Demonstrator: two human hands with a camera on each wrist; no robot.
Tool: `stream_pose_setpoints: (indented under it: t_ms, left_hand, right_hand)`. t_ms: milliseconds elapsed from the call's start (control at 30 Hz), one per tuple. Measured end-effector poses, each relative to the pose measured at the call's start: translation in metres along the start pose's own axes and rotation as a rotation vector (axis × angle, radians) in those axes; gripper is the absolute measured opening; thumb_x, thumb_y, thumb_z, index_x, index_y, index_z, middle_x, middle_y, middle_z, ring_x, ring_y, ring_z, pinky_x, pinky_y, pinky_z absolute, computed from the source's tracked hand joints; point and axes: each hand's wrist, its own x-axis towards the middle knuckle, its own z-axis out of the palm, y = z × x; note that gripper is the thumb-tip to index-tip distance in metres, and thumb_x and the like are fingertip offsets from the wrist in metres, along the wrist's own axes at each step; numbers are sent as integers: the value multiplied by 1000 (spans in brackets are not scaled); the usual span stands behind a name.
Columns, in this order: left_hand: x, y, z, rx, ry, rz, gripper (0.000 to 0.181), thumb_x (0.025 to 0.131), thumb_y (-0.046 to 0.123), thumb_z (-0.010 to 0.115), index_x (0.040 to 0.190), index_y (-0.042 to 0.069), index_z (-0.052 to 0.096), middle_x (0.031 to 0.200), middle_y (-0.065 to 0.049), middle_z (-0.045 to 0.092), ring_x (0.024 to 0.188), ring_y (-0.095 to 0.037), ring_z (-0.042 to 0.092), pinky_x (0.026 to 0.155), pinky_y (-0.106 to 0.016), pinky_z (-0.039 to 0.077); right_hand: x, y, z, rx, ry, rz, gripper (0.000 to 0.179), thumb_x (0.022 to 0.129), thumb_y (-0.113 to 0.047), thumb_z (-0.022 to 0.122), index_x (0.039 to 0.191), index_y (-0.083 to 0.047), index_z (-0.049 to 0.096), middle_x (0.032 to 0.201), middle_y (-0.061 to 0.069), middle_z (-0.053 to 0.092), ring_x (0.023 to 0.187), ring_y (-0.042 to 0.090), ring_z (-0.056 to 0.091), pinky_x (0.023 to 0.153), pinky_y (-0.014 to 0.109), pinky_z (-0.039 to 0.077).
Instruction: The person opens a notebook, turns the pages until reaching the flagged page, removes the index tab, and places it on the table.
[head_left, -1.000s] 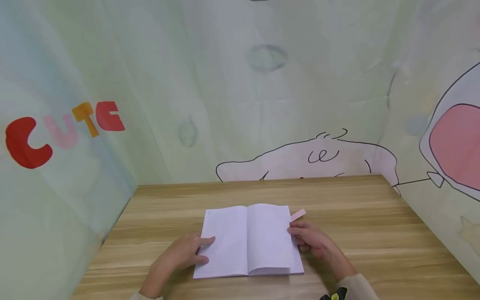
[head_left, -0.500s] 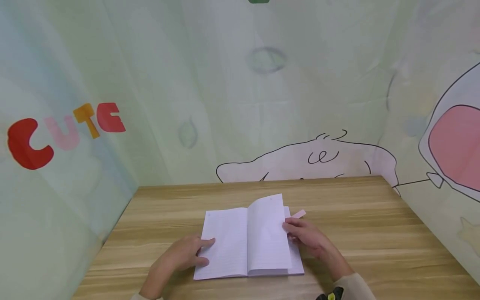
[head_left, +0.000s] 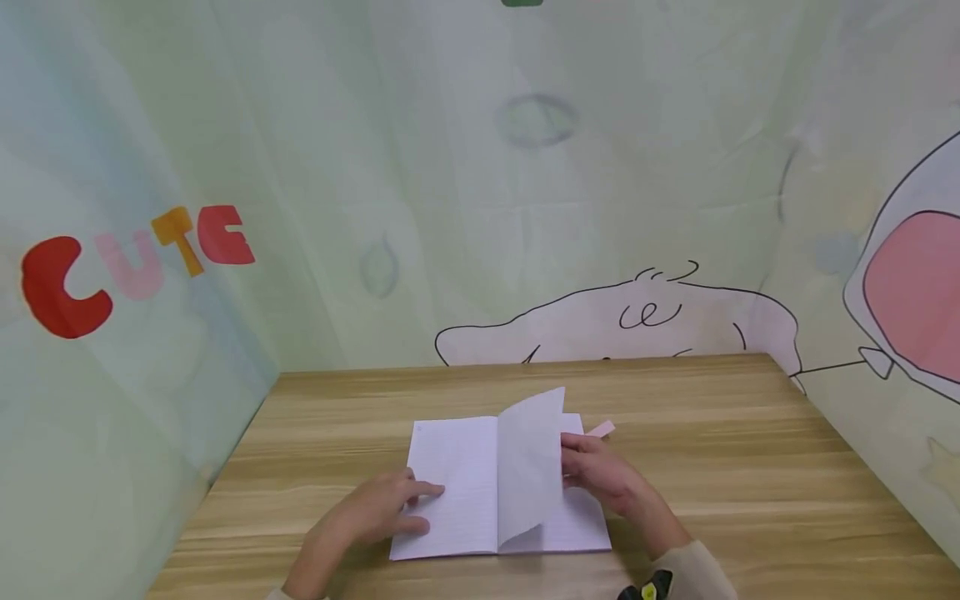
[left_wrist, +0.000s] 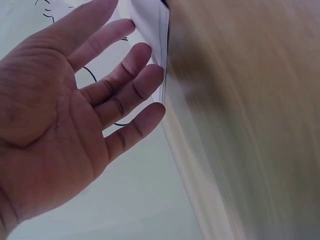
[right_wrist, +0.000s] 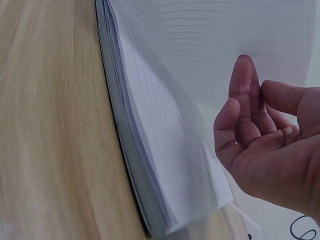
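"What does your feed give you?"

"I've got a white notebook lying open on the table, its fold running toward the table's far edge. The left side is ruled and flat."

"And the right side?"

"I see a single page standing steeply above the table, curving slightly, its lines faint in my right wrist view. Beneath it, more ruled pages lie level with the table."

On the wood-grained table lies an open notebook with a projecting pink strip.
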Motion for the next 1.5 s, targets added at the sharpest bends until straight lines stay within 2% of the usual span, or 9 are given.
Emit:
stream_pose_setpoints:
  t_ms: [233,500,633,767,933,1067,1267,1367,1500]
  left_hand:
    - [1,1,-2,-39,-25,-20,42,85,25,79,124,14,72,90,2,56,73,-9,45,63,-26,42]
    - [1,2,-4,-45,-39,-30,38,88,27,76,124,16,72,92,2,56,75,-10,46,65,-27,42]
    - [0,3,-4,-40,-35,-19,35,91,29,73,123,16,72,91,3,57,76,-11,48,67,-28,44]
    - [0,2,-6,-57,-26,-7,35,92,31,72,123,16,72,92,3,60,79,-13,54,69,-29,47]
    - [0,1,-9,-81,25,-3,39,94,30,70,130,13,67,94,6,63,83,-12,59,73,-31,51]
    - [0,0,-11,-91,106,-7,55,96,26,68,146,12,51,102,4,65,82,-7,58,74,-31,51]
    - [-1,1,-13,-92,221,-26,83,87,-2,62,159,8,22,110,-6,65,84,-11,60,72,-29,51]
    - [-3,2,-14,-98,244,-37,89,85,-5,62,161,12,18,109,-6,65,86,-15,61,72,-29,50]
    - [-5,3,-15,-102,250,-33,81,93,7,66,160,21,23,113,-5,68,88,-12,62,71,-28,51]
  right_hand:
    - [6,2,11,70,-68,-35,44,102,-3,47,140,16,39,102,-1,70,89,15,66,80,33,51]
    - [11,2,21,50,-106,-6,52,105,-12,48,147,13,31,118,9,68,95,16,66,84,32,50]
    - [13,3,27,37,-138,-3,51,105,-14,49,149,9,34,137,21,58,103,18,67,86,33,50]
    - [15,4,33,15,-177,-4,48,105,-13,48,150,4,38,146,25,47,107,19,67,87,33,50]
    - [19,5,39,1,-205,3,46,106,-12,47,149,1,40,147,22,48,108,20,66,87,32,50]
    - [19,6,44,-7,-207,36,46,104,-12,50,148,1,43,145,19,51,109,22,67,85,31,50]
    - [17,7,50,-72,-194,63,43,102,-8,51,143,4,49,141,18,56,105,25,69,81,31,51]
    - [17,6,53,-119,-193,65,41,101,-7,52,141,5,51,140,19,57,101,25,70,79,30,52]
    - [16,5,56,-160,-196,74,40,101,-7,53,139,5,53,138,18,58,99,26,70,77,30,52]
